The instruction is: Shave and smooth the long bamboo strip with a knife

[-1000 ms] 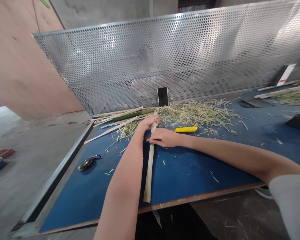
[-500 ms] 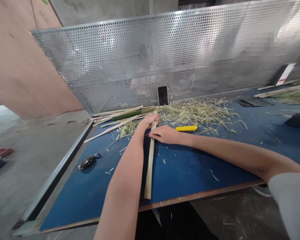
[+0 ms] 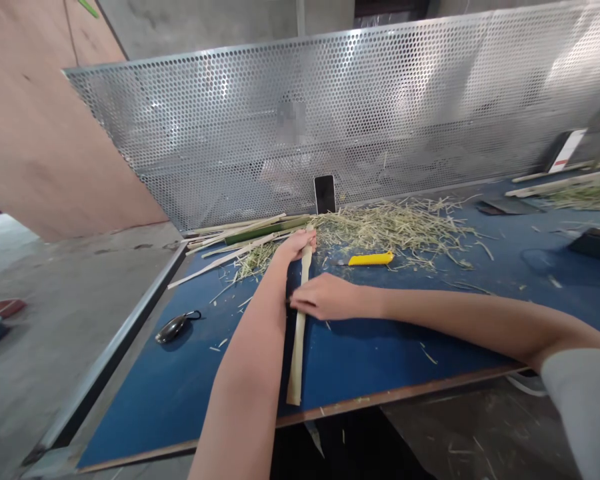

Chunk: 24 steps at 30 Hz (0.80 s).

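Note:
A pale, flat bamboo strip (image 3: 297,363) lies lengthwise on the blue tabletop (image 3: 360,360), its near end close to the front edge. My left hand (image 3: 299,245) is closed around the strip's far end. Partway down the strip, my right hand (image 3: 327,297) lies across it with the fingers pinched together. A small dark edge shows at those fingertips, too little to name. Just beyond the right hand rests a yellow utility knife (image 3: 371,259) with its blade pointing left.
Bamboo shavings (image 3: 395,227) are heaped behind the hands. More bamboo strips (image 3: 230,257) and a green bamboo piece (image 3: 265,229) lie at back left. A phone (image 3: 325,194) leans on the perforated metal screen (image 3: 220,147). A dark oval object with a loop (image 3: 173,329) sits at left.
My right hand has slid toward me along the bamboo strip, uncovering more of its far part and the knife's blade. My left hand keeps its hold on the far end.

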Motion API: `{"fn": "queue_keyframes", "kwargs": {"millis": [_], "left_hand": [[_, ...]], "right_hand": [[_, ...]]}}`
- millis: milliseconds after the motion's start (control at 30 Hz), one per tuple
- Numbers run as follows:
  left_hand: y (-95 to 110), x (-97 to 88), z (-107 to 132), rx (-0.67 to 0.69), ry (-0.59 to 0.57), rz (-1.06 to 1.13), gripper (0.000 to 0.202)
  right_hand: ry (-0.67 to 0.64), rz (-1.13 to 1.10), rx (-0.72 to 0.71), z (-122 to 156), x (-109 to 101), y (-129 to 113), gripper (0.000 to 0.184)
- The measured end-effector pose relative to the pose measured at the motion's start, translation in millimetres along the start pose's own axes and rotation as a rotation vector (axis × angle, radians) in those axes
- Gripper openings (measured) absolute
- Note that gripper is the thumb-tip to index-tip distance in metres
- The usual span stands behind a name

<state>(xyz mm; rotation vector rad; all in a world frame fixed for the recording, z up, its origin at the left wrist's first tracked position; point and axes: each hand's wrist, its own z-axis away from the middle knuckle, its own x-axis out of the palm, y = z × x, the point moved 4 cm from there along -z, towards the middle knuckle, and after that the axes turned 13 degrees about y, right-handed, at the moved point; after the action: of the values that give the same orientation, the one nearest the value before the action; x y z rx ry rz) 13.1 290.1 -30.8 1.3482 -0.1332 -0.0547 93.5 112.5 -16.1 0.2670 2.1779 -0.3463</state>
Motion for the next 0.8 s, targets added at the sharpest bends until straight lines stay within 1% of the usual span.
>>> {"fn": "queue_keyframes", "kwargs": {"millis": [67,133,200,267,300,333,367,400,500,533,567,600,667,733,767,800], "left_hand": [[0,0.1,0,-0.005,-0.016,0.008,0.044],[-1,-0.3,0,-0.006,-0.015,0.016,0.044],[-2,-0.8,-1,-0.002,0.0,0.02,0.043],[-3,-1.3,-3,0.002,0.019,0.018,0.044],[-3,-1.5,-3,0.004,0.026,0.016,0.044],[-3,-1.5,-4,0.003,0.029,0.014,0.044],[-3,-1.3,-4,0.001,0.028,0.012,0.043],[-3,-1.1,-3,-0.003,0.023,0.012,0.043],[-2,-0.3,-2,-0.014,0.003,0.02,0.042],[-2,-0.2,-2,-0.017,0.001,0.026,0.041],[-2,-0.1,-2,-0.018,0.003,0.031,0.041],[-2,0.0,-2,-0.019,0.006,0.036,0.041],[-2,0.1,-2,-0.021,0.014,0.044,0.041],[-2,0.0,-2,-0.019,0.021,0.048,0.041],[-3,-0.1,-3,-0.018,0.023,0.049,0.041],[-3,-0.3,-4,-0.018,0.023,0.049,0.04]], "right_hand": [[-0.041,-0.043,-0.12,3,2,-21,0.032],[-0.053,-0.028,-0.177,4,3,-25,0.033],[-0.031,0.042,-0.147,1,1,-9,0.034],[0.022,0.122,-0.039,-3,-2,15,0.031],[0.045,0.14,0.011,-4,-3,23,0.028],[0.059,0.151,0.041,-4,-4,26,0.026],[0.061,0.154,0.046,-3,-4,23,0.026],[0.051,0.154,0.02,-1,-3,15,0.027],[-0.022,0.083,-0.176,7,1,-27,0.031],[-0.049,0.061,-0.233,9,3,-37,0.031],[-0.061,0.045,-0.26,10,3,-42,0.033],[-0.065,0.031,-0.274,9,2,-41,0.034],[-0.044,0.037,-0.238,5,-1,-26,0.033],[-0.012,0.103,-0.135,0,-4,-6,0.033],[-0.013,0.126,-0.091,-1,-5,-1,0.032],[-0.021,0.133,-0.064,-1,-5,-1,0.032]]}}
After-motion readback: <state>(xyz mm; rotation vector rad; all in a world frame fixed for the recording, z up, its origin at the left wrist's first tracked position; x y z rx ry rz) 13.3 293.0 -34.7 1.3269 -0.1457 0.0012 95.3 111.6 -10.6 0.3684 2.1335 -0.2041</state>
